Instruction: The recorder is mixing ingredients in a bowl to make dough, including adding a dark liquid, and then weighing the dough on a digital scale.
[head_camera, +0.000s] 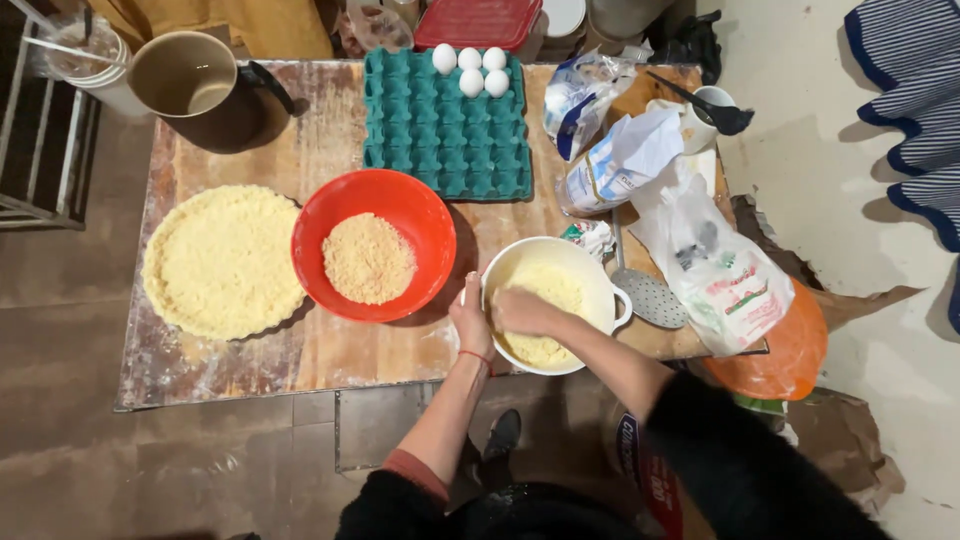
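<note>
Both forearms reach over table (330, 360) edge to white bowl (552, 302) at near side. Left hand (470, 318) braces rim, fingers curled on it. Right hand (522, 312) sits in crumbs (545, 345) — fingers seem closed on pinch, view poor. Judgement: rub lightly with fingertips, keep bowl steadied — red bowl (372, 245) just beside.

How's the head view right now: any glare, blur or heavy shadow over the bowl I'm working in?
Head view: light is soft and even, no glare on the white bowl; both hands, left hand and right hand, look slightly motion-soft; red bowl casts a mild shadow rightward; edges bend a little from the wide lens.
</note>
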